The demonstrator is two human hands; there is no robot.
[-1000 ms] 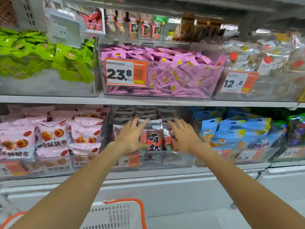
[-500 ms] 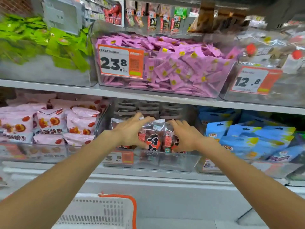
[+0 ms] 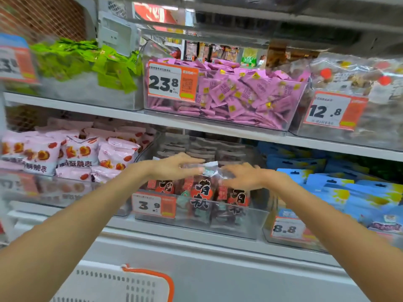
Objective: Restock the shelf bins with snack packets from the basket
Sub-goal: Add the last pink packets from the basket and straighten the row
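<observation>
Since the earlier frame both hands have risen from the packet faces to the top edges. The clear bin (image 3: 229, 223) on the lower shelf holds the red snack packets (image 3: 201, 192) upright. Left hand (image 3: 174, 167) and right hand (image 3: 245, 176) rest flat-fingered, grasping nothing. Press evenly; keep labels forward.
</observation>
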